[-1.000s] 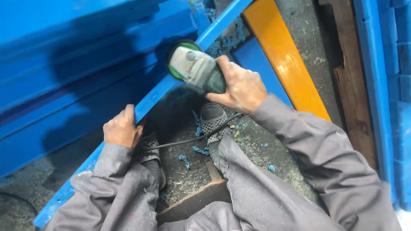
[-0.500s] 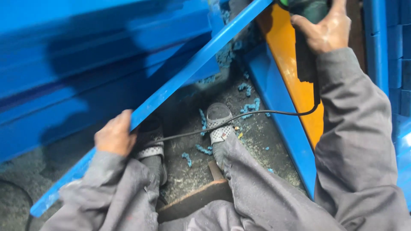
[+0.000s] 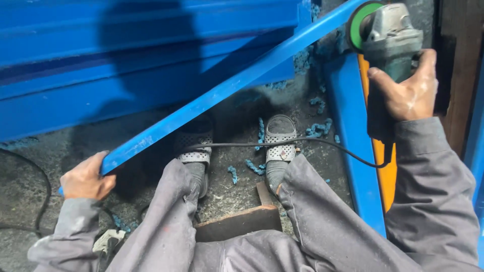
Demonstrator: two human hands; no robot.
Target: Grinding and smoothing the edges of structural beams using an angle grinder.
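The right hand (image 3: 411, 93), at the upper right of the frame, is wrapped tight around the body of a grey angle grinder (image 3: 390, 35), thumb over the near side and fingers curled round the far side. The grinder's head points up the frame, and its green-rimmed disc guard (image 3: 359, 22) sits against the upper end of a long blue metal bar (image 3: 227, 90). A black power cord (image 3: 302, 142) runs from the grinder's lower end leftward across the middle of the frame, over the person's two perforated grey shoes (image 3: 280, 143).

The left hand (image 3: 85, 179), at the lower left, is closed on the lower end of the same blue bar, fingers hooked over its top edge and thumb beneath. The bar slants from that hand up to the top right corner. Behind it, filling the upper left, lie stacked blue panels (image 3: 126, 65). A second blue beam (image 3: 355, 151) and an orange strip (image 3: 385, 174) run down the right side. Blue paint scraps (image 3: 315, 128) are scattered on the grey floor around the shoes.

Compared with half a second ago, the grinder has come more fully into view at the top right with its disc guard now showing at the bar; the left hand keeps the same grip on the bar's low end.
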